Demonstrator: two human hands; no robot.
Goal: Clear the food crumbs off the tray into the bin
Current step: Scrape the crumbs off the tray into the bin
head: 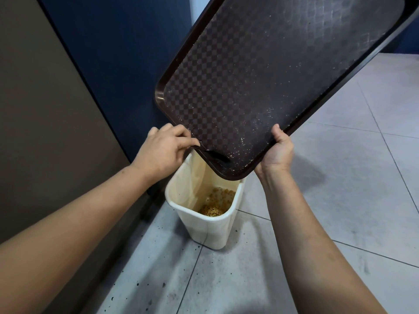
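A large dark brown checkered tray [272, 71] is held steeply tilted, its lower corner hanging over a cream plastic bin [204, 227] on the floor. Fine pale crumbs [243, 141] still cling to the tray near its lower edges. A heap of yellowish crumbs [216, 206] lies at the bottom of the bin. My left hand [164, 150] pinches the tray's lower left edge. My right hand [280, 150] grips the lower right edge from underneath, thumb on the rim.
The bin stands on a pale grey tiled floor [340, 177] speckled with dark spots. A dark blue wall panel [108, 64] and a grey-brown panel [45, 109] rise close on the left behind the bin.
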